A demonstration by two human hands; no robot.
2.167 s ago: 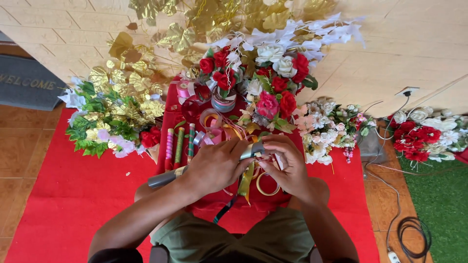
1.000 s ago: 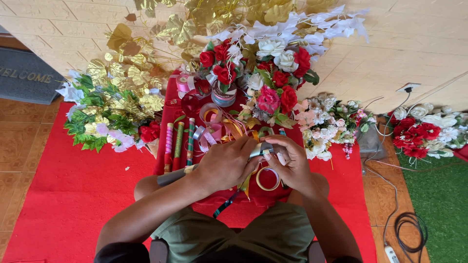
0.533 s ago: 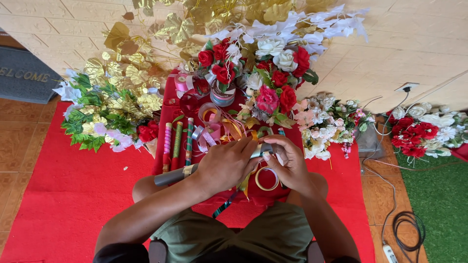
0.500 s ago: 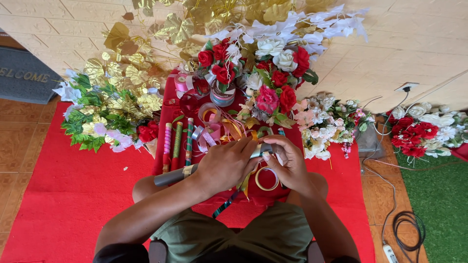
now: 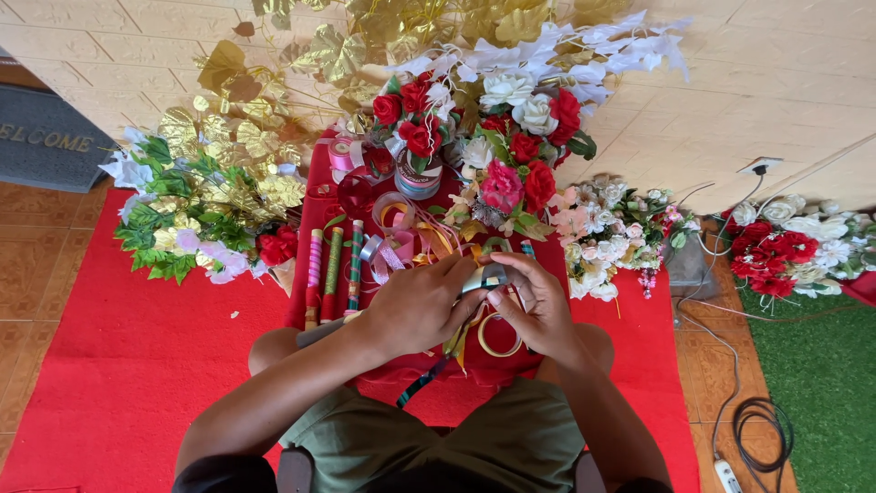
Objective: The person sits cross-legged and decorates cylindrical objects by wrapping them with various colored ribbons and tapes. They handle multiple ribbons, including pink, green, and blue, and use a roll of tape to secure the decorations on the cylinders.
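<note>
Greenery and gold leaves [image 5: 196, 196] at left of frame, wrapped sticks [image 5: 333, 274] beside them on the red cloth [image 5: 109, 365]. Centre frame: left hand [image 5: 415, 306] and right hand [image 5: 534, 306] pinch a small silver ribbon roll [image 5: 484, 277] between the fingers, a gold ring [image 5: 500, 336] below. Work looks mid-way; loose ribbons [image 5: 411, 237] lie unused. What the fingertips do is hidden. White and pink flowers [image 5: 607, 233] at right.

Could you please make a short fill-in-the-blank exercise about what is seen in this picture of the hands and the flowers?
1. Both hands, the left hand and the right hand, hold a small silvery ribbon roll above a cloth of ____ colour.
2. The large leaves at the top are ____ in colour.
3. The coiled black cable lies on the person's ____ side.

Missing words: red; gold; right
</note>
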